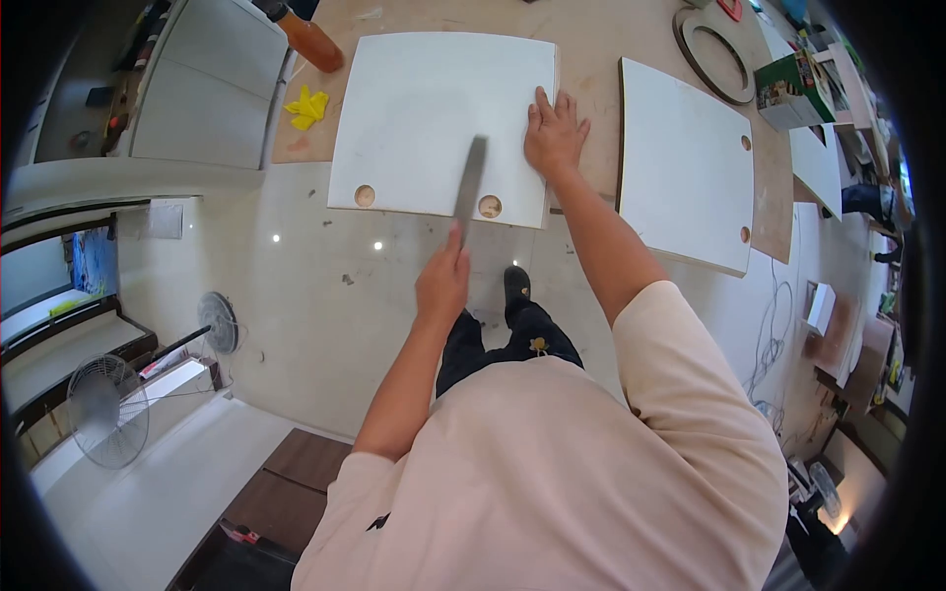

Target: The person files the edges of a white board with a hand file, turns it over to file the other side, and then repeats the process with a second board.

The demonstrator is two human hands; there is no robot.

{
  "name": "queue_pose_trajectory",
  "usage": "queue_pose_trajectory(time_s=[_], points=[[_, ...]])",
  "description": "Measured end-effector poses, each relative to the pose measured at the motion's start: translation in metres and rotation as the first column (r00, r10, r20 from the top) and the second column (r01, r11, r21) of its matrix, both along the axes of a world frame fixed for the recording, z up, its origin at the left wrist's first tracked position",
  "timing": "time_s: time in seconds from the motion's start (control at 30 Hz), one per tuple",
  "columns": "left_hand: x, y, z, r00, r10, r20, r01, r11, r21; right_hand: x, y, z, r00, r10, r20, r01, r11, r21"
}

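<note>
My left hand (443, 281) is closed around the near end of a long flat grey file (473, 175), which is slightly blurred. The file points away from me and crosses the near edge of a white panel (434, 118), between the two round holes cut along that edge. On the panel's right edge rests my right hand (557, 136), fingers spread and partly over the side, holding nothing. The left hole (365, 196) and the right hole (490, 206) both look shallow and wood-coloured inside.
The panel lies on a brown worktable (591, 39), beside a second white panel (685, 163) with two holes. An orange bottle (313, 44), a yellow crumpled item (306, 108), a ring of edging strip (711, 59) and a green box (791, 91) stand around. Fans (108, 409) are at left.
</note>
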State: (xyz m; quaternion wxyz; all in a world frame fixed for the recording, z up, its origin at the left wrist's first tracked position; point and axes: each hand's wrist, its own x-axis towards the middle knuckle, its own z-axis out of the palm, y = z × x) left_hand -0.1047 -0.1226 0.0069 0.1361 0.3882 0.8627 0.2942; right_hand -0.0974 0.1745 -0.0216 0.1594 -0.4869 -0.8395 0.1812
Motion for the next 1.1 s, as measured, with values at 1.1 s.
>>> queue_pose_trajectory(time_s=[1.1], points=[[0.087,-0.060,-0.012,1.000,0.023,-0.015,-0.024,0.998,-0.050,-0.033,0.056,0.087,0.716,0.503,0.485,-0.342,0.858,-0.385]])
